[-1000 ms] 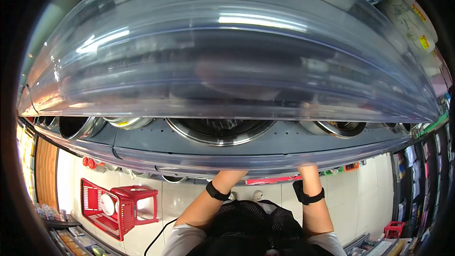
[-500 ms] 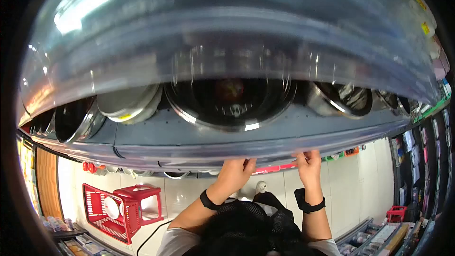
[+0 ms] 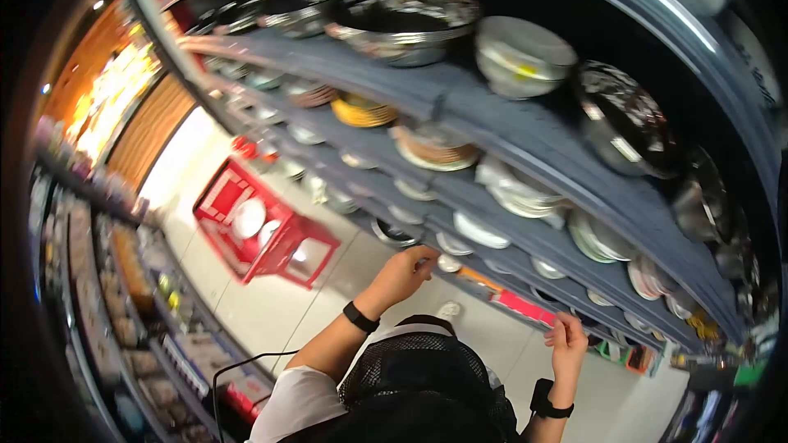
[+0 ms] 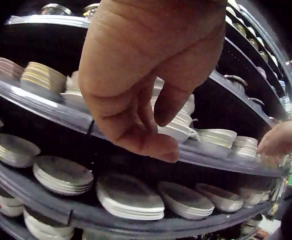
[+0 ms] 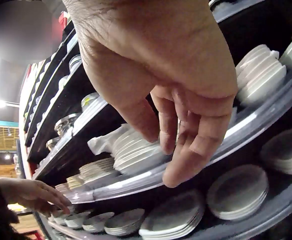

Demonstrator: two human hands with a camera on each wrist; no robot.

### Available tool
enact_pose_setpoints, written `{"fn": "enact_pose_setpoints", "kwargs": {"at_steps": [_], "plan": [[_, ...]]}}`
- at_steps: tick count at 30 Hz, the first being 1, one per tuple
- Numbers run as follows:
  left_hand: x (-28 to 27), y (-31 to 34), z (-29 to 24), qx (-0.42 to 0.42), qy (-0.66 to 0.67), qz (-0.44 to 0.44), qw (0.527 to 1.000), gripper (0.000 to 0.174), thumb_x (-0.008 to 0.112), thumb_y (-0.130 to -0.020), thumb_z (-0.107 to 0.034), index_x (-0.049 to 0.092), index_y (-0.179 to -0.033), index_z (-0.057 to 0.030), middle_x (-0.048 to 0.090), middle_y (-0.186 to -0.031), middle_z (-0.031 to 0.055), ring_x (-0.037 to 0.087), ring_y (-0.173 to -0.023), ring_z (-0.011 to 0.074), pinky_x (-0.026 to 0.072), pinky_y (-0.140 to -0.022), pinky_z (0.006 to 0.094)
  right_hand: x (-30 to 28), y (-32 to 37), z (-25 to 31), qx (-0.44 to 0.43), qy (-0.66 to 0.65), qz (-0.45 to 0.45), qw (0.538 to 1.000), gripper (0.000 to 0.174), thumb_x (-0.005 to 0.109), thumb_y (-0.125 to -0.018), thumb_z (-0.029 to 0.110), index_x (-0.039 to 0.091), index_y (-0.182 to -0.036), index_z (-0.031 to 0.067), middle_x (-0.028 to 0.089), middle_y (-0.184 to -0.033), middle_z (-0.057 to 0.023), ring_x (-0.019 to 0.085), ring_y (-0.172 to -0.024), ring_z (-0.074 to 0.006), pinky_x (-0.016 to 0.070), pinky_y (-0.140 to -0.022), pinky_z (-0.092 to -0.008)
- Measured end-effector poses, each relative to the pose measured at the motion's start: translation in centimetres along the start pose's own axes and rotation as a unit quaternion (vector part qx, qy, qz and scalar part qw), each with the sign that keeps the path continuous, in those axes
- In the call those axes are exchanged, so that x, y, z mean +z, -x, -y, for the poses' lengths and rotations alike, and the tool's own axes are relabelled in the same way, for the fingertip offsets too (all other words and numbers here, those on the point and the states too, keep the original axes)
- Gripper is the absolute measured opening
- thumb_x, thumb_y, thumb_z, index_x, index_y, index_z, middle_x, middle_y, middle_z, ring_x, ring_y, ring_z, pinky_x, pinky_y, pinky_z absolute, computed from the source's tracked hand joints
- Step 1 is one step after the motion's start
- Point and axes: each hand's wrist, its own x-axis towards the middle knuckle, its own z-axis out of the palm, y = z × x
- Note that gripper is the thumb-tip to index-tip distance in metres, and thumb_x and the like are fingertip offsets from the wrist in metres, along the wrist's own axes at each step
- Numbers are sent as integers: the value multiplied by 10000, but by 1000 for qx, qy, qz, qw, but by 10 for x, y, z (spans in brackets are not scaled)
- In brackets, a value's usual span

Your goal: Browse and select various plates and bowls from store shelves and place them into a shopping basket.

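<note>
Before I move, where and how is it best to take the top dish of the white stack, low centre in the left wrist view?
Hold the top dish by its near rim, probably from the front: it looks shallow, that edge is exposed, and other stacks flank it, with a shelf above.

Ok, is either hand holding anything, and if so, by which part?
Nothing is held: the left hand and the right hand are both empty, near the shelves.
</note>
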Motion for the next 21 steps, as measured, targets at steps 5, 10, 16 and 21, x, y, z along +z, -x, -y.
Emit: {"fn": "enact_pose_setpoints", "kwargs": {"at_steps": [5, 10, 16, 21], "plan": [[-41, 83, 28, -64, -34, 11, 997, 248, 527, -923, -48, 602, -1153, 9, 669, -1033, 120, 684, -804, 171, 543, -683, 288, 55, 43, -26, 36, -28, 59, 997, 176, 567, -933, 92, 632, -1074, 9, 646, -877, -66, 603, -660, -115, 481, -563, -245], [-102, 146, 52, -171, 55, -54, 982, 268, 511, -924, -56, 609, -1162, 18, 673, -978, 110, 684, -796, 180, 531, -677, 296, 103, 80, -20, 55, -1, 202, 978, 192, 576, -916, 82, 629, -1075, -11, 655, -836, -91, 626, -647, -139, 505, -587, -267], [-155, 155, 119, -200, 210, -142, 946, 281, 503, -967, -121, 569, -1219, -16, 664, -1061, 62, 677, -865, 148, 536, -698, 272, 137, 77, -10, 1, 107, 177, 978, 212, 583, -896, 71, 624, -1086, -14, 655, -834, -97, 625, -635, -147, 508, -576, -272], [-236, 127, 192, -237, 358, -228, 874, 276, 547, -969, -149, 553, -1212, -20, 670, -1037, 98, 686, -859, 195, 568, -711, 307, 199, 57, -8, 68, 95, 203, 972, 194, 581, -890, 47, 631, -1070, -5, 654, -821, -92, 624, -630, -132, 508, -565, -263]]}}
